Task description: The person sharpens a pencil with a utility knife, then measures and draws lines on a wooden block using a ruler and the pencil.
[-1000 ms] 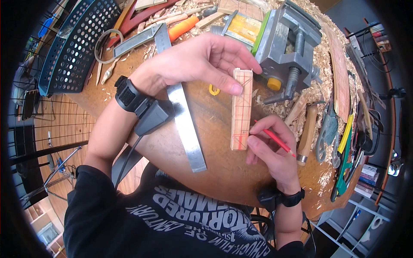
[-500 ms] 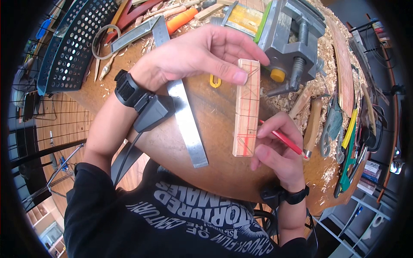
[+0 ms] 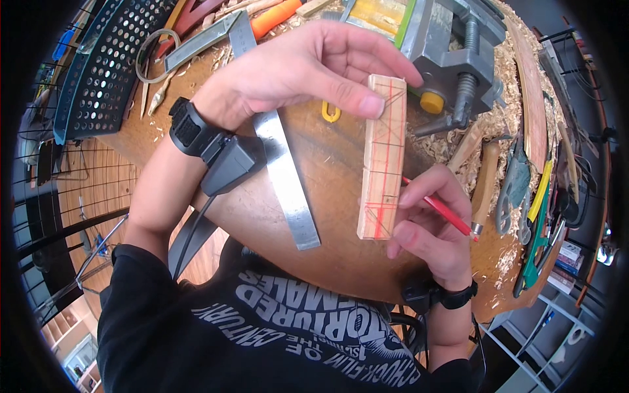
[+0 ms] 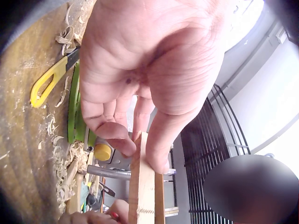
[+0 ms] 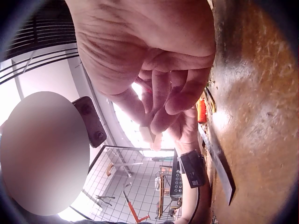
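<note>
A light wood block [image 3: 383, 157], marked with red and dark lines, is held up lengthwise in the head view. My left hand [image 3: 314, 72] pinches its far end between thumb and fingers, also seen in the left wrist view, where the hand [image 4: 149, 70] grips the block [image 4: 142, 186]. At the near end my right hand [image 3: 436, 226] pinches the block's edge, with a red pencil [image 3: 447, 215] tucked among its fingers. The right wrist view shows the hand [image 5: 154, 60] with fingers curled at the block's end [image 5: 147, 134].
A steel square [image 3: 288, 183] lies left of the block. Beyond are a metal vise [image 3: 452, 59], wood shavings and an orange handle [image 3: 275, 18]. A perforated basket [image 3: 108, 65] stands at the far left; a chisel handle [image 3: 485, 177] and several tools lie at the right.
The block and both hands have shifted to the right in the head view, and the left hand sits higher there. Both hands keep their hold.
</note>
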### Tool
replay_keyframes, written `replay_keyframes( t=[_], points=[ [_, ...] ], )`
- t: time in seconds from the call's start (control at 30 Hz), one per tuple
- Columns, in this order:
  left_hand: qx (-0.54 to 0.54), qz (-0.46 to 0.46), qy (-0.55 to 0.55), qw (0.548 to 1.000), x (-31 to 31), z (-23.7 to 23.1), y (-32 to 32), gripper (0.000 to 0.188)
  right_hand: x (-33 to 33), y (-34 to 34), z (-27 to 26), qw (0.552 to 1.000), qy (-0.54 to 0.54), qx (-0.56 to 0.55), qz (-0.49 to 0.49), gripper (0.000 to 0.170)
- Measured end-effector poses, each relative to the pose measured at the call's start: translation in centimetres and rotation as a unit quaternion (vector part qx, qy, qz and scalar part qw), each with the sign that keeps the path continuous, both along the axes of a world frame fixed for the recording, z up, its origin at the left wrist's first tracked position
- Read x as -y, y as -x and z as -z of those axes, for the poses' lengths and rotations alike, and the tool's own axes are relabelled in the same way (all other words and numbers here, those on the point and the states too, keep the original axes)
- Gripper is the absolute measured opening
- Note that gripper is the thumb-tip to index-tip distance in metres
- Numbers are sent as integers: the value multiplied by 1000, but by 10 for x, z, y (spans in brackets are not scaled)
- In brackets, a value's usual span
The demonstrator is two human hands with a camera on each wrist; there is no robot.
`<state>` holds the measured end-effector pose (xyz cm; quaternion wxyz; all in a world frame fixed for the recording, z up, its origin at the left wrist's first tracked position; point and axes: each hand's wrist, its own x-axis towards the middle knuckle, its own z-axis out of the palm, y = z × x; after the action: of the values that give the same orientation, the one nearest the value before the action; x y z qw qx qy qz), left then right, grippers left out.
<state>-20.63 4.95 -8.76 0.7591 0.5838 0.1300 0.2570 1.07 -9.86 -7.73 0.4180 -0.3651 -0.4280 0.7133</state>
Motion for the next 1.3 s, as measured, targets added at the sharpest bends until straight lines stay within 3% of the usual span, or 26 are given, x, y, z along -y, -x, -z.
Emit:
replay_keyframes(
  t=[0.67, 0.73, 1.3],
  points=[
    [10, 5, 21, 1000, -4, 4, 5, 64, -1, 0, 4, 1000, -13, 18, 13, 28],
    [12, 10, 18, 1000, -3, 2, 4, 65, -1, 1, 0, 998, 26, 50, 23, 28],
    [28, -7, 25, 999, 4, -8, 3, 64, -4, 3, 3, 994, 41, 88, 53, 24]
  ],
)
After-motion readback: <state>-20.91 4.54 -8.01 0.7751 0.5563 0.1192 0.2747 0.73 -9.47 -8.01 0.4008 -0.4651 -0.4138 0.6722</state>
